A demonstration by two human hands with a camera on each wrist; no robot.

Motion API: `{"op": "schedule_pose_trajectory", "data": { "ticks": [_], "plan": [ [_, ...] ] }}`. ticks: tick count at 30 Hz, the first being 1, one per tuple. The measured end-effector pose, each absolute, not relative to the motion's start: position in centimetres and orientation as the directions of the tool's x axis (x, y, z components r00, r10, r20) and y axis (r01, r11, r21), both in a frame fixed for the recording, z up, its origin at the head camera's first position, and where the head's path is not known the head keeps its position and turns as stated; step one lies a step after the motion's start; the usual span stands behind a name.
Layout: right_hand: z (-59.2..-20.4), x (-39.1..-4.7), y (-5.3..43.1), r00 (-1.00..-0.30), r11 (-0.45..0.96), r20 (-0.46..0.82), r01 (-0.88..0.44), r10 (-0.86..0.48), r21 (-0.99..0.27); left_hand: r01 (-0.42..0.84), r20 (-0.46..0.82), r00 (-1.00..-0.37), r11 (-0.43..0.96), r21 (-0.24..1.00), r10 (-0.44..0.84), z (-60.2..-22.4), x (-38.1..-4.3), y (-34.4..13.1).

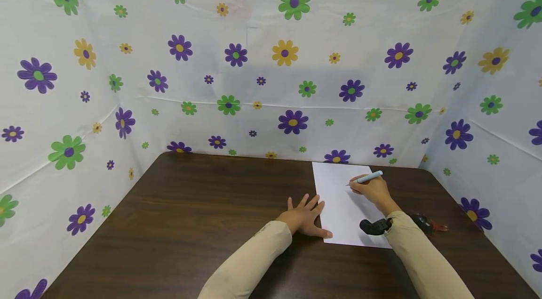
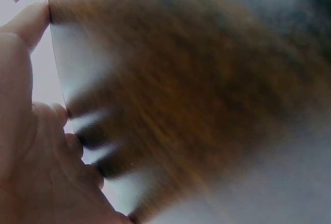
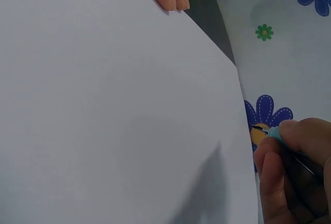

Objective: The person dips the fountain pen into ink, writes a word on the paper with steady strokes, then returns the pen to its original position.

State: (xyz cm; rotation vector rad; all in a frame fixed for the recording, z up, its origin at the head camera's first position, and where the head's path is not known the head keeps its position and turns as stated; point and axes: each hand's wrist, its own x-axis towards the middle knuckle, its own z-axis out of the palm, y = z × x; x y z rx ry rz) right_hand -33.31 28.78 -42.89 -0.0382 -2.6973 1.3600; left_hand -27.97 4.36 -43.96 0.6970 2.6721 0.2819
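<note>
Paper sheet (image 1: pixel 338 209) lies flat on the right part of the dark wood table (image 1: pixel 169 223), long side running toward the back cloth (image 1: pixel 211 73), far edge right at it. Left hand (image 1: pixel 304 218): palm down, fingers straight and spread, nothing gripped; thumb tip and nearest fingertips on the sheet's left edge, rest over bare wood. Right hand (image 1: pixel 374 190): curled, thumb and fingers pinching a light blue pen (image 1: pixel 370 176) close to its tip, above the sheet's far right portion. Pen tilts, back end up and right. Right wrist view has the tip against the flowered cloth, so it reads as raised off the paper. Black device (image 1: pixel 374 227) on right wrist. Dark object (image 1: pixel 421 223) with reddish end beside right sleeve, partly hidden; can't identify.
</note>
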Motion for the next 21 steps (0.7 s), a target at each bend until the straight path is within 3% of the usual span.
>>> {"op": "schedule_pose_trajectory", "data": {
  "ticks": [21],
  "plan": [
    [-43.3, -34.8, 27.7, -0.998, 0.633, 0.062, -0.036, 0.019, -0.773, 0.424, -0.284, -0.818, 0.858, 0.289, 0.500, -43.4, -27.7, 4.3]
  ]
}}
